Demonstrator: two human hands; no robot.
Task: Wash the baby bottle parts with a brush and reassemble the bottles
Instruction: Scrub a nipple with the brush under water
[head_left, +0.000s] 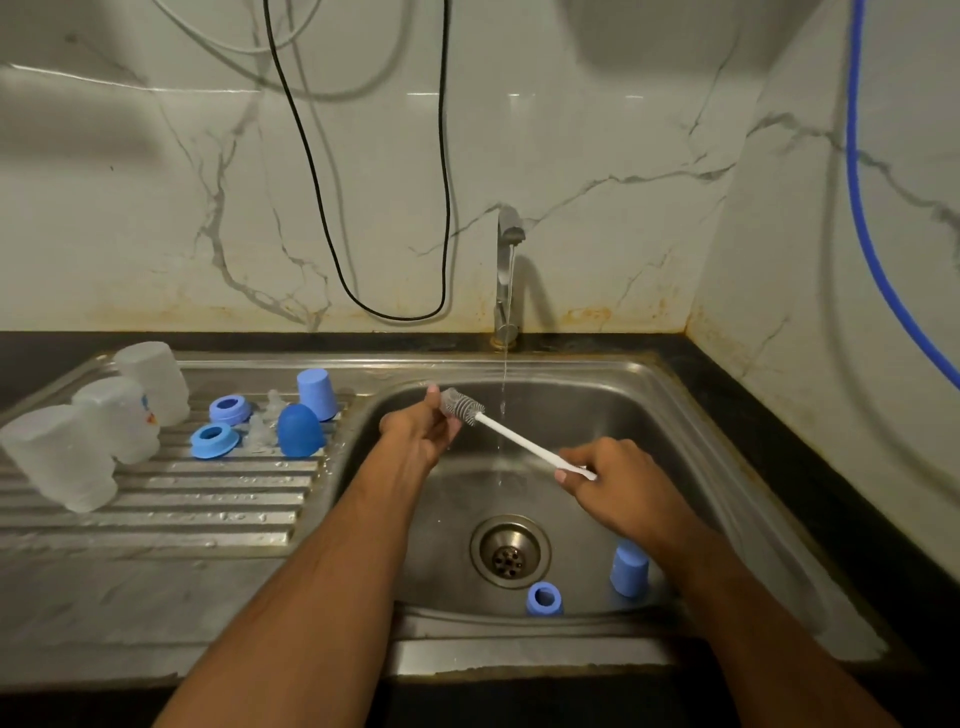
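2 blue caps (629, 569) in sink (691, 415), right hand (618, 483) grips brush (511, 436), left hand (421, 431) pinches bristle end

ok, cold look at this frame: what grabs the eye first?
The two hands over the sink basin: the right hand pinches the white handle of a bottle brush while the left hand grips something small at its grey bristle head, beside a thin stream from the tap. Next, the blue caps and rings beside three upturned clear bottles on the drainboard.
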